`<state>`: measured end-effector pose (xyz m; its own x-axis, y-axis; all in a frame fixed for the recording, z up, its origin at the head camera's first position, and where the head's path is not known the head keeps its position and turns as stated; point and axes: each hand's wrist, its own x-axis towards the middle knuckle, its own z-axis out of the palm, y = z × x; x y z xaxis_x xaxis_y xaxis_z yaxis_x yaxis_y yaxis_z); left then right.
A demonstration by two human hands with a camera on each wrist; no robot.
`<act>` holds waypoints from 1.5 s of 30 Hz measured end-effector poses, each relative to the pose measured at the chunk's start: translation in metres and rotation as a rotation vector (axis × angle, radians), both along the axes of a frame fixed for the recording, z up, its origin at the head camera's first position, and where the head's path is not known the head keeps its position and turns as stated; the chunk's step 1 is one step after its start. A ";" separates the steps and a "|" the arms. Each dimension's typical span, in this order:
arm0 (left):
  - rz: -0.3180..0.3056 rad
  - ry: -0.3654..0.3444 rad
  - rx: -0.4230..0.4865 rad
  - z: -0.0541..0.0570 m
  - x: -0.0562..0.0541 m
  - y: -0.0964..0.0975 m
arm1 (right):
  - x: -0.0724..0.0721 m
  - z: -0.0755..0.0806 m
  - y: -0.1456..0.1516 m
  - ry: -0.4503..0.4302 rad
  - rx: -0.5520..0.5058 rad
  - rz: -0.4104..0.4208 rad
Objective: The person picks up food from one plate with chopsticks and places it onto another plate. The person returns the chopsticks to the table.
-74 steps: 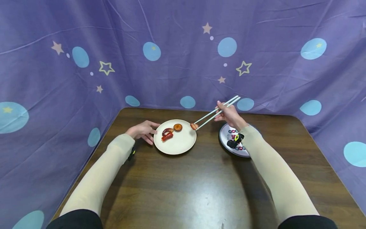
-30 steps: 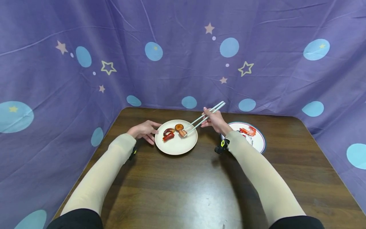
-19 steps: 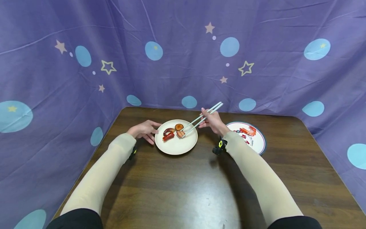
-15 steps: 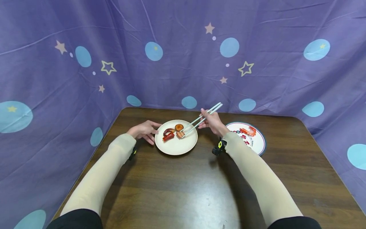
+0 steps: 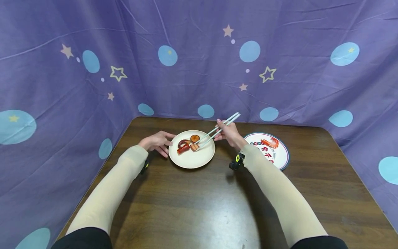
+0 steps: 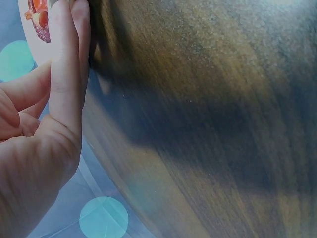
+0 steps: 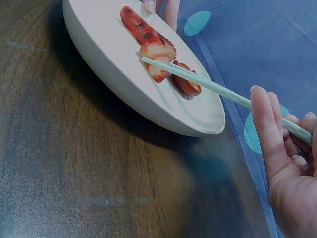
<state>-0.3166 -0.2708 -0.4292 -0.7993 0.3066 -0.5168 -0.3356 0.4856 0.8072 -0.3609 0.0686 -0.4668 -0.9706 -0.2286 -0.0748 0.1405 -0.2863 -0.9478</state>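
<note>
A cream plate (image 5: 191,160) holds a red sausage (image 5: 183,149), a curled octopus tentacle (image 5: 182,142) and a round browned slice (image 5: 195,138). Beside the sausage sits a striped, meat-like chunk (image 5: 194,147), with the tips of the pale green chopsticks (image 5: 214,133) at its right side. My right hand (image 5: 229,133) grips these chopsticks above the table, right of the plate. At the plate's left rim is my left hand (image 5: 158,142), its fingers fairly straight and spread, one fingertip on the rim. In the right wrist view the chunk (image 7: 157,49) overlaps the sausage's end.
A second plate (image 5: 281,157) with a blue-edged rim and red lettering stands on the right, partly behind my right sleeve; a shrimp (image 5: 270,142) lies on it. The brown wooden table (image 5: 199,200) meets a purple patterned cloth (image 5: 199,69) at the back.
My right hand has moved left, carrying the chunk with the chopsticks from the plate's right rim to beside the sausage. The shrimp plate has come more into view. My left hand has stayed put.
</note>
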 end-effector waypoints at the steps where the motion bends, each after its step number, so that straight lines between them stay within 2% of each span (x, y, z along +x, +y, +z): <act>1: 0.000 -0.001 0.000 0.000 0.000 0.000 | 0.000 0.000 0.000 0.002 0.002 0.002; 33: 0.012 -0.006 -0.007 -0.003 -0.001 0.002 | 0.009 0.007 0.001 0.004 0.028 0.043; 45: 0.013 -0.016 -0.007 -0.004 -0.004 0.000 | 0.007 0.006 0.006 0.006 0.028 0.040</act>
<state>-0.3202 -0.2712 -0.4337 -0.7948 0.2924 -0.5318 -0.3549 0.4869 0.7981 -0.3539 0.0748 -0.4606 -0.9613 -0.2649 -0.0756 0.1451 -0.2535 -0.9564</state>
